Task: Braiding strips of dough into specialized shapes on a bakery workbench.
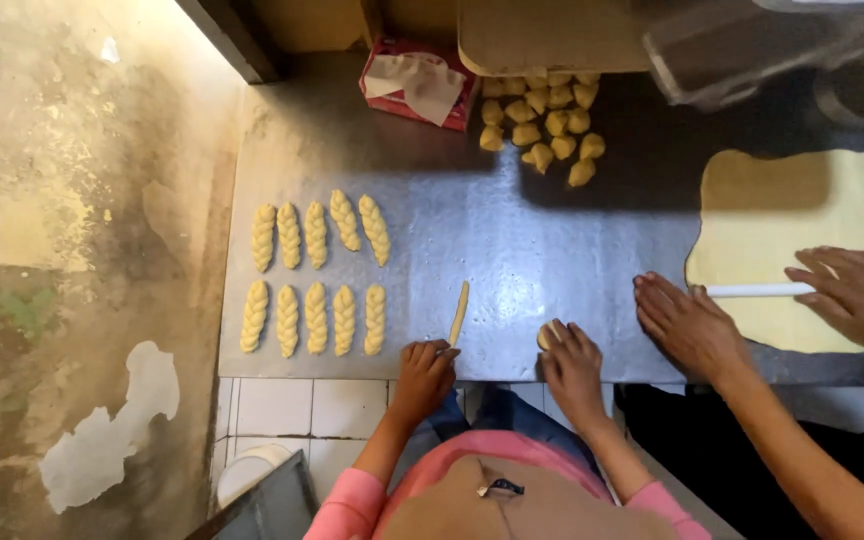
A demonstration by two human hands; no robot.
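My left hand (pixel 425 370) rests at the near edge of the metal table (pixel 522 240), its fingertips touching the near end of a thin rolled dough strip (pixel 460 311). My right hand (pixel 572 360) lies a little to the right, fingers curled over a small dough lump (pixel 544 336) pressed onto the table. Two rows of twisted dough pieces (pixel 314 270) lie to the left of my hands.
A pile of small dough balls (pixel 544 120) sits at the back, next to a red tissue box (pixel 418 85). On the right, another person's hands (pixel 692 325) work a white rolling pin (pixel 757 290) over a flat dough sheet (pixel 812 215). A stained wall stands left.
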